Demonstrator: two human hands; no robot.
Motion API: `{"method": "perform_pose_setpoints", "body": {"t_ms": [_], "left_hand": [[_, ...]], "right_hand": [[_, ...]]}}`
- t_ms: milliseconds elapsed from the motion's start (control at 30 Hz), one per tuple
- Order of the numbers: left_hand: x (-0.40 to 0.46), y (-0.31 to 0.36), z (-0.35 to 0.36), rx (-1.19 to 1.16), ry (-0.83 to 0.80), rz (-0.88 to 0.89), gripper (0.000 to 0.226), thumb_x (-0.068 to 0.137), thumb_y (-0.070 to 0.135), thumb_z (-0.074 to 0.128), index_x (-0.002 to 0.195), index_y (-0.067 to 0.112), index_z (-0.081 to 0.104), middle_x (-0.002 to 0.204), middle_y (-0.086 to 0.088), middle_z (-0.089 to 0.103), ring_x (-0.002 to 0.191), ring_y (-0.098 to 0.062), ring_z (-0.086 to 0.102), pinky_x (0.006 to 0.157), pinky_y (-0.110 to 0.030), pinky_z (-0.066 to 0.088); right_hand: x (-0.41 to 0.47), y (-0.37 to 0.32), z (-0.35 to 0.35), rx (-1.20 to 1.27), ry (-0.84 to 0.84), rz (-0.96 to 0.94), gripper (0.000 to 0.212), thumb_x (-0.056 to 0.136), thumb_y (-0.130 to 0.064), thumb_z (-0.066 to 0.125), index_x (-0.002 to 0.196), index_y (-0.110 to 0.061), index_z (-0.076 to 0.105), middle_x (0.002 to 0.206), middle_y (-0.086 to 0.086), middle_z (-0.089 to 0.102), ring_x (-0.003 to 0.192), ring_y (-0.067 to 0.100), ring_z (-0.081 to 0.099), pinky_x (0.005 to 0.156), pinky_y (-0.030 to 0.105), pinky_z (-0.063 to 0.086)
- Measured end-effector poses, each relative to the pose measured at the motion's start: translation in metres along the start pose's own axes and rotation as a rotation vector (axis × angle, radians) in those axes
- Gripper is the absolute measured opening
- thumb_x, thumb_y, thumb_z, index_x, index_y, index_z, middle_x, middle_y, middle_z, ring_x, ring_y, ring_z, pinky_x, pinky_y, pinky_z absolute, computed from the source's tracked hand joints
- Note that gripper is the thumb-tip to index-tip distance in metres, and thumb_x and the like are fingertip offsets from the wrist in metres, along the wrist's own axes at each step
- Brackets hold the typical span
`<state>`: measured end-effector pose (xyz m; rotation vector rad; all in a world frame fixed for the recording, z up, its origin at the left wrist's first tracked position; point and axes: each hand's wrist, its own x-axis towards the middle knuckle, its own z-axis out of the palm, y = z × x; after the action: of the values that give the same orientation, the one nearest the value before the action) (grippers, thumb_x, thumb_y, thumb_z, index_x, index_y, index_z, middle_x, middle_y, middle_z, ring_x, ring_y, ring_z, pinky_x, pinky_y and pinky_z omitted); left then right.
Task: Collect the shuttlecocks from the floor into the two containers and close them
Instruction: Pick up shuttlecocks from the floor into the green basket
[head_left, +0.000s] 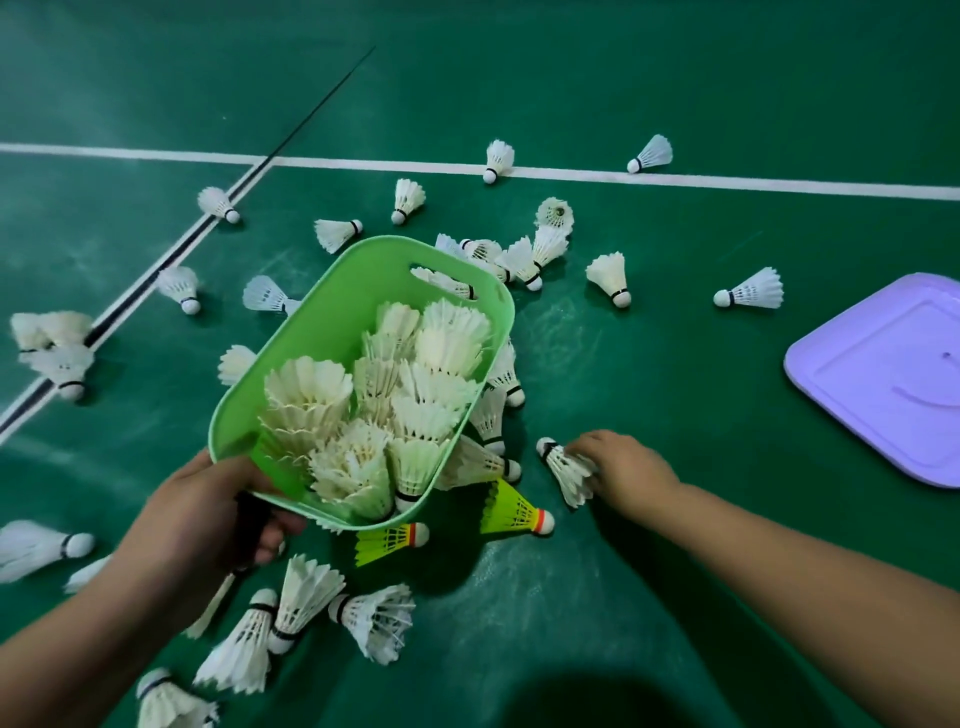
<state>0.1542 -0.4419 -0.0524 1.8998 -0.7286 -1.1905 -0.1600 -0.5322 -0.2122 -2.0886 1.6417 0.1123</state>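
Green sports flooring (675, 104) with a dull sheen fills the whole view; one white court line (675, 176) runs across the far part, and a second white line with a thin black rod (291, 137) lying along it goes diagonally on the left. No writing or brand can be read anywhere.

One light green container (332, 306) with a slot handle in its far wall is held tilted above the floor near the centre. It is gripped at its near left corner by the left hand (208, 519), whose fingers are closed around the rim. About ten white feather shuttlecocks (306, 395) are packed inside it, feathers up.

One white shuttlecock (569, 467) lying on the floor just right of the container is grasped at its feathers by the right hand (623, 467), its cork pointing far-left.

Two yellow shuttlecocks are counted: one (387, 540) partly under the near edge of the container, the other (511, 512) just to its right. Roughly thirty white shuttlecocks are scattered on the floor around the container; an exact count cannot be given, since some are overlapped. One lilac lid (878, 374) lies flat at the right edge, well apart from the container.
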Motion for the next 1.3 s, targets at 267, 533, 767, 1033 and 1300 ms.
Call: {"method": "perform_pose_setpoints", "body": {"t_ms": [267, 533, 767, 1033, 1300], "left_hand": [[-0.008, -0.01, 0.003, 0.094, -0.077, -0.016, 0.013, 0.084, -0.006, 0.038, 0.085, 0.0, 0.049, 0.045, -0.022, 0.055, 0.029, -0.021, 0.04, 0.032, -0.019, 0.034], [-0.026, -0.002, 0.031, 0.195, -0.209, 0.047, 0.019, 0.085, -0.008, 0.037, 0.083, 0.005, 0.051, 0.05, -0.027, 0.056, 0.034, -0.023, 0.04, 0.038, -0.022, 0.034], [-0.039, 0.0, 0.04, 0.201, -0.288, 0.017, 0.025, 0.086, -0.007, 0.035, 0.086, 0.012, 0.052, 0.051, -0.025, 0.056, 0.035, -0.023, 0.041, 0.037, -0.023, 0.035], [-0.048, 0.006, 0.045, 0.205, -0.338, 0.02, 0.031, 0.087, -0.008, 0.035, 0.088, 0.017, 0.054, 0.051, -0.026, 0.056, 0.033, -0.023, 0.041, 0.037, -0.022, 0.034], [-0.027, 0.0, 0.009, 0.165, -0.239, -0.067, 0.014, 0.083, -0.005, 0.04, 0.091, -0.004, 0.052, 0.047, -0.027, 0.054, 0.027, -0.021, 0.038, 0.032, -0.019, 0.033]], "right_hand": [[-0.009, -0.006, -0.108, 0.941, 0.786, 0.293, 0.016, 0.094, -0.015, 0.047, 0.097, -0.007, 0.06, 0.08, 0.007, 0.058, 0.068, 0.02, 0.051, 0.064, 0.033, 0.041], [-0.042, -0.083, -0.147, 0.724, 0.006, -0.115, 0.019, 0.092, -0.02, 0.054, 0.076, -0.013, 0.06, 0.057, -0.001, 0.05, 0.049, 0.012, 0.04, 0.049, 0.024, 0.034], [-0.046, -0.099, -0.152, 0.916, -0.097, -0.069, 0.02, 0.096, -0.019, 0.049, 0.085, -0.008, 0.062, 0.057, 0.003, 0.048, 0.038, 0.006, 0.033, 0.04, 0.018, 0.026], [-0.045, -0.119, -0.117, -0.155, 0.023, -0.091, 0.017, 0.091, -0.01, 0.05, 0.075, -0.013, 0.048, 0.064, 0.0, 0.04, 0.059, 0.018, 0.043, 0.053, 0.025, 0.031], [-0.032, -0.135, -0.105, 0.419, 0.455, -0.347, 0.019, 0.096, -0.027, 0.05, 0.095, -0.009, 0.053, 0.08, 0.006, 0.063, 0.068, 0.021, 0.057, 0.059, 0.033, 0.048]]}}
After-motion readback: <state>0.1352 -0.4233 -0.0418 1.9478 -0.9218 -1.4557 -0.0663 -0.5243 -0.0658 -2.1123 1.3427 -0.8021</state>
